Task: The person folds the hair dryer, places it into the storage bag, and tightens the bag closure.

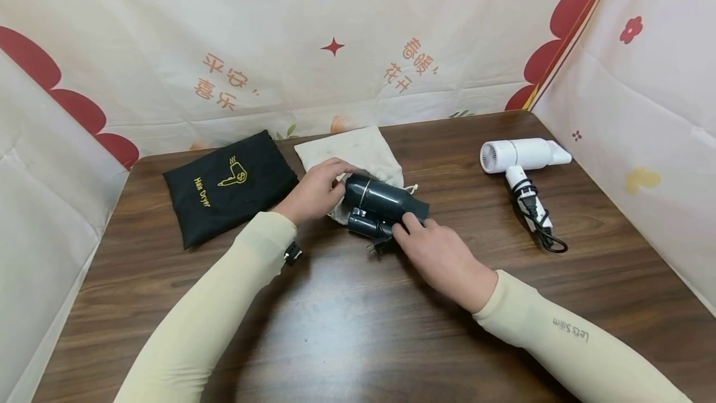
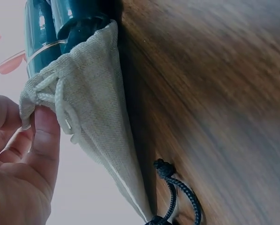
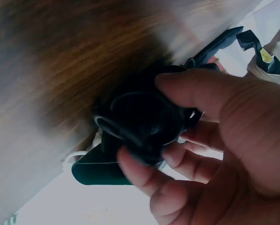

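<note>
A dark, glossy hair dryer [image 1: 383,199] lies folded at the middle of the table, its handle alongside the barrel. Its rear end sits at the mouth of a cream drawstring bag [image 1: 358,142]. My left hand [image 1: 317,191] pinches the bag's rim between thumb and fingers; the left wrist view shows the bag's cloth [image 2: 90,89] partly covering the dryer. At the nozzle end, my right hand [image 1: 442,257] grips the folded handle and its bundled black cord. Seen from the right wrist, the thumb and fingers [image 3: 191,89] curl round that dark, blurred handle end.
Left of the bag lies a flat black pouch [image 1: 229,198] with yellow hair dryer lettering. On the right side of the wooden table [image 1: 313,334] rests a white hair dryer [image 1: 531,153], a black cord [image 1: 545,238] wound on its handle. Printed cloth walls enclose the table's back and sides.
</note>
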{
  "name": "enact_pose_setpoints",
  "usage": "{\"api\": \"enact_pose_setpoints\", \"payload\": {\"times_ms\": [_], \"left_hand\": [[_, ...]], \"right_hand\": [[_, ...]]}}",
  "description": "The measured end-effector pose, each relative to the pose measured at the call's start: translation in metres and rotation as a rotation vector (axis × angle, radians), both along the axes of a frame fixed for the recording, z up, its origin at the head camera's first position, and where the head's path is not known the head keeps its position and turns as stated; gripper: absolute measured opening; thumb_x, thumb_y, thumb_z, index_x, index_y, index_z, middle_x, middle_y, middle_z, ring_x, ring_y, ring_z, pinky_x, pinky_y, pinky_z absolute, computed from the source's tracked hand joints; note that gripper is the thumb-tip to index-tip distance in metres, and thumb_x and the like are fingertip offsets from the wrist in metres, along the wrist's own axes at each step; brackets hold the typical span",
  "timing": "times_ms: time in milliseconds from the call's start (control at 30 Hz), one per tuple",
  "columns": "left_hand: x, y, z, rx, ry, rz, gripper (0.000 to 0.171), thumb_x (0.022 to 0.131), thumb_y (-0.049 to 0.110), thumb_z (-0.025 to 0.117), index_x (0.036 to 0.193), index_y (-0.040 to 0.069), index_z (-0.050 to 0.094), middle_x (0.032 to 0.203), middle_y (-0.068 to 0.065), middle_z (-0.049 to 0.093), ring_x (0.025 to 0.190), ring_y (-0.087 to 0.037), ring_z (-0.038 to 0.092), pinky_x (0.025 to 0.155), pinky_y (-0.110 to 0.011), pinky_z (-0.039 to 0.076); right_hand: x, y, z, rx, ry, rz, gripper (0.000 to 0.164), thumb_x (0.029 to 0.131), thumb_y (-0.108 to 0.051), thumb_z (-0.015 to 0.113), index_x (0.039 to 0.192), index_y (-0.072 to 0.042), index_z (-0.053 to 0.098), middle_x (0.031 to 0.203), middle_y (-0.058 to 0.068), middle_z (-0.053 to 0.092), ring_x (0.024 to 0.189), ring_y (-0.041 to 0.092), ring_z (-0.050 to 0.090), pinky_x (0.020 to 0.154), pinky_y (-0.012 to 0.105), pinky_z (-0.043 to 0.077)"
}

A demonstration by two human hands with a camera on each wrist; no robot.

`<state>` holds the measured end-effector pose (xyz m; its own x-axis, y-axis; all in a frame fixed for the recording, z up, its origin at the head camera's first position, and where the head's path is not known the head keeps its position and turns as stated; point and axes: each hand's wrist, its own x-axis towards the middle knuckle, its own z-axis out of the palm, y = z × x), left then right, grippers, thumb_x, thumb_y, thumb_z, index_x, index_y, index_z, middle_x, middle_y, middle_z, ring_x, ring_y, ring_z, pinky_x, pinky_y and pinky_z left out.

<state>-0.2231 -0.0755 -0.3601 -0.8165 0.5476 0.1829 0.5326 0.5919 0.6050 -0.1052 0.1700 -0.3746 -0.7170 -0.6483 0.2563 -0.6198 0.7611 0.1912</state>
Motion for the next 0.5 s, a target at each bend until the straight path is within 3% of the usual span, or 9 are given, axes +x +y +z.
{"api": "enact_pose_setpoints", "payload": {"times_ms": [100, 300, 500], "left_hand": [[0.000, 0.000, 0.000, 0.002, -0.004, 0.000, 0.038, 0.097, 0.002, 0.047, 0.132, 0.008, 0.062, 0.129, -0.004, 0.058, 0.101, -0.017, 0.054, 0.088, -0.034, 0.046], [0.002, 0.001, 0.000, 0.001, -0.006, -0.008, 0.039, 0.098, 0.002, 0.047, 0.133, 0.009, 0.061, 0.130, -0.004, 0.057, 0.100, -0.017, 0.055, 0.087, -0.035, 0.046], [0.002, 0.003, 0.003, -0.013, 0.003, -0.017, 0.039, 0.098, 0.002, 0.047, 0.134, 0.009, 0.061, 0.131, -0.003, 0.057, 0.101, -0.017, 0.054, 0.087, -0.035, 0.045]], "right_hand": [[-0.002, -0.003, 0.000, -0.042, -0.003, 0.013, 0.018, 0.085, -0.006, 0.072, 0.098, -0.003, 0.061, 0.086, 0.011, 0.049, 0.052, 0.018, 0.045, 0.040, 0.033, 0.044], [-0.002, -0.012, 0.003, -0.130, -0.052, -0.006, 0.020, 0.076, -0.007, 0.072, 0.089, -0.003, 0.057, 0.080, 0.009, 0.045, 0.047, 0.016, 0.041, 0.040, 0.031, 0.041], [-0.002, -0.019, 0.003, -0.197, -0.019, 0.011, 0.019, 0.074, -0.006, 0.070, 0.085, -0.003, 0.055, 0.078, 0.009, 0.044, 0.045, 0.018, 0.046, 0.040, 0.032, 0.043]]}}
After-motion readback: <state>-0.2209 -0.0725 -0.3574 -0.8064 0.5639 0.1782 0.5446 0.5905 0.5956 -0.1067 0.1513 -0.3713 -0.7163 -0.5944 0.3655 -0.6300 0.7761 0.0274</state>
